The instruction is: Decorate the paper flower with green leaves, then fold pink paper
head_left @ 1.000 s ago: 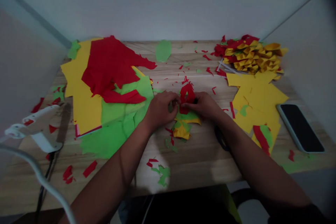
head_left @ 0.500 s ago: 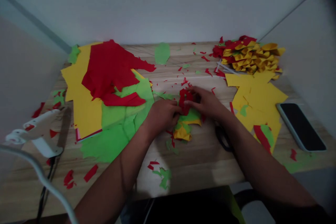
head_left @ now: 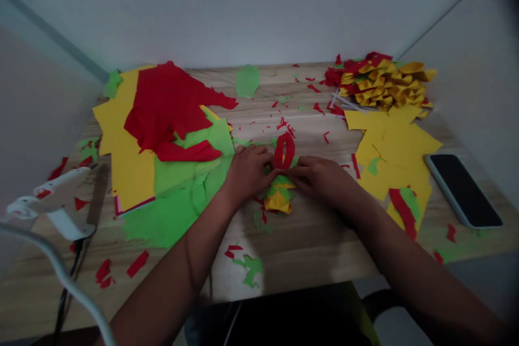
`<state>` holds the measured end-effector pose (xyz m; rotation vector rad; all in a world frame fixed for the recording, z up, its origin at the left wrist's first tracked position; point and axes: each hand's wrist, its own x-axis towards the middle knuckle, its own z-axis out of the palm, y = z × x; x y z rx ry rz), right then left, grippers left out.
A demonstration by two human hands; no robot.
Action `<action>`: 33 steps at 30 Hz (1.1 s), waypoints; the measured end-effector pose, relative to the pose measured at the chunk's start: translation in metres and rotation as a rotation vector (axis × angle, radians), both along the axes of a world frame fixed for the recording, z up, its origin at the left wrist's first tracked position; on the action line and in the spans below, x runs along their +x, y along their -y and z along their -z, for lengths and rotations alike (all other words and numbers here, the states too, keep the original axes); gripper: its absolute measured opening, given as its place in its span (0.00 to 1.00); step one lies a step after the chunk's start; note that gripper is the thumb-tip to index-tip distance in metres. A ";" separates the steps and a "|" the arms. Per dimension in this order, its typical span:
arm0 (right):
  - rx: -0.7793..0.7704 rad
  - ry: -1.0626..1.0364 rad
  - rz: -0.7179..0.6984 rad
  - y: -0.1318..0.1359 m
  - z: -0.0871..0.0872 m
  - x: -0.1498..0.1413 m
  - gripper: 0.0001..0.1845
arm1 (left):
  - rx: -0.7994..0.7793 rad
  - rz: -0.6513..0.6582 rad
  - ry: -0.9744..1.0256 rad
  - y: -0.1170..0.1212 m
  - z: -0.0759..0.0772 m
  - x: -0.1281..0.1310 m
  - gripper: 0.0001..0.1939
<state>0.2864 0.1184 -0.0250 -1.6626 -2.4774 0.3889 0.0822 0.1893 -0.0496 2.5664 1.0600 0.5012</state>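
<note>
Red loop (head_left: 291, 150) partly behind fingers (head_left: 300, 173)

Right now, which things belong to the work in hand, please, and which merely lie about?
In use: red oval paper loop, near end between left hand and right hand.

Apparently lying about: black-screened rectangular phone; rounded green paper piece; scattered red paper scraps.

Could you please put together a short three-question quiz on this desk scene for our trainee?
1. Which colour is the looped paper piece at the fingers of the left hand and right hand? (a) green (b) red (c) yellow
2. True or false: the white glue gun and the phone are on opposite sides of the desk.
3. Fill in: the large red sheet lies partly over ____ and ____.

Key: 1. b; 2. true; 3. yellow paper, green paper.
</note>
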 end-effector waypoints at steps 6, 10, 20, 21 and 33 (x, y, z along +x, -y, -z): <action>0.041 -0.017 -0.012 -0.001 0.004 0.003 0.15 | -0.019 -0.058 0.091 -0.001 0.001 0.000 0.09; 0.073 -0.079 0.001 -0.001 0.006 0.004 0.16 | -0.027 -0.127 0.171 -0.002 0.001 0.000 0.11; -0.013 -0.101 -0.027 -0.002 0.004 0.001 0.20 | -0.111 -0.177 0.401 -0.008 0.006 0.000 0.12; 0.000 -0.112 -0.019 -0.002 0.004 0.001 0.20 | -0.124 -0.175 0.428 -0.008 0.006 0.001 0.11; 0.211 -0.297 0.333 -0.003 -0.002 0.013 0.17 | -0.088 -0.233 0.763 -0.015 -0.023 -0.007 0.07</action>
